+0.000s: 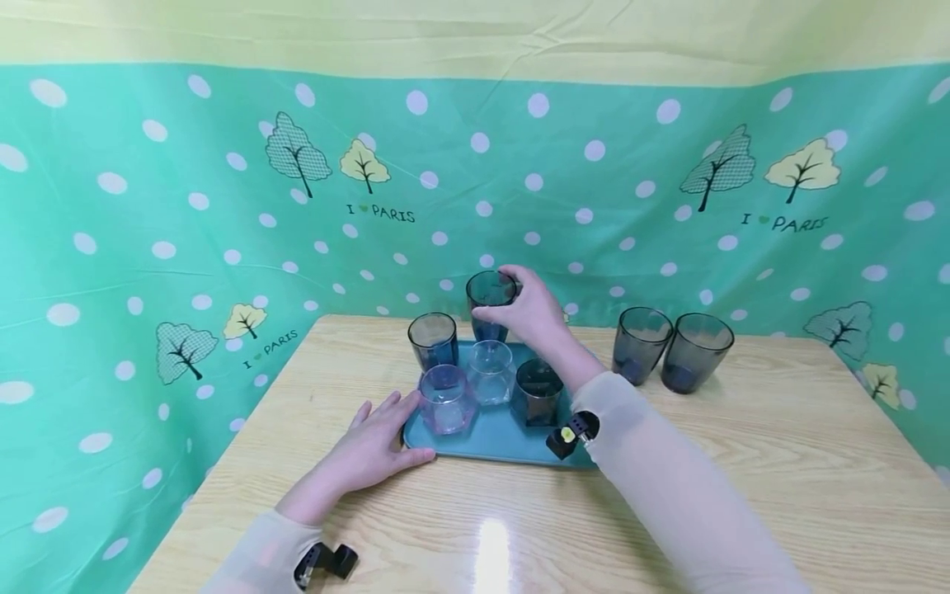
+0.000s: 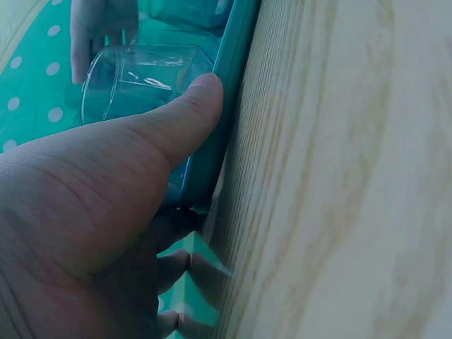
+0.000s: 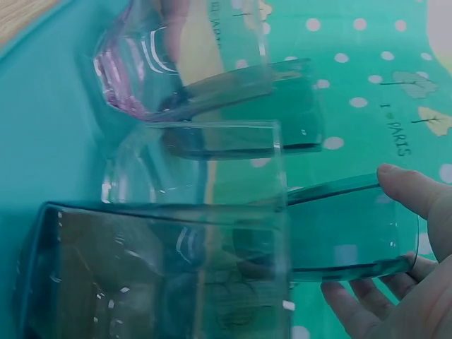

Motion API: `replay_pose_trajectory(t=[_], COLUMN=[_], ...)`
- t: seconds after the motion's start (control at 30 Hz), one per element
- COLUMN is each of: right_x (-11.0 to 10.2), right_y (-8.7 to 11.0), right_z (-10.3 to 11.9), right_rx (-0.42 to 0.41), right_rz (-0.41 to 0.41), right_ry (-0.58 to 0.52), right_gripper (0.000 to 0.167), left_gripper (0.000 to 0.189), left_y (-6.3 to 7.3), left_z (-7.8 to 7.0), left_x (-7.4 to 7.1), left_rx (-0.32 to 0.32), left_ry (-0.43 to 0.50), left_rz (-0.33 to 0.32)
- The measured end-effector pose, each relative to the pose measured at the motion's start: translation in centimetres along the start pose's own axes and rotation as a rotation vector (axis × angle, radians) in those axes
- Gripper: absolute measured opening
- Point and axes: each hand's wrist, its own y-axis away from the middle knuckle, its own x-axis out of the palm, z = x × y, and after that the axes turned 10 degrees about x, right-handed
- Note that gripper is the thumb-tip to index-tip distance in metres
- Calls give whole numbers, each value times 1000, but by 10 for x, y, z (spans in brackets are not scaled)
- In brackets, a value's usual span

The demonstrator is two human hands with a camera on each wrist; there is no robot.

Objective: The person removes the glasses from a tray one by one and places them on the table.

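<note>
"At the back of the tray [image 1: 497,448], what does the right hand [image 1: 533,309] do?"

"It grips the rear glass [image 3: 346,229] near the rim, thumb and fingers on opposite sides; whether the base touches the tray, I cannot tell."

"And the left hand [image 1: 378,450]?"

"Its fingers are relaxed, and it touches the tray's left front corner."

"How to do this well?"

"Keep the glass upright, I think, and mind the clear cup [image 1: 491,375] just before it; the left hand should only steady the tray."
</note>
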Motion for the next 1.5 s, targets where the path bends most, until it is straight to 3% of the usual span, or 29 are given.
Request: replay_pose_trajectory(t=[0.67, 1.13, 1.5], right_x=[-60, -103, -134], right_y=[27, 71, 107], right_z=[8, -2, -20], right_rx=[-23, -33, 24], right_rz=[-50, -61, -107], right_ry=[-41, -6, -30], right_gripper=[89, 92, 98], left_gripper=[104, 105, 102], left_y=[-1, 0, -1], left_z=[3, 6, 0], left_x=[1, 2, -1], left_rx=[7, 4, 10], left_ry=[-8, -5, 0], left_rz=[0, -5, -5])
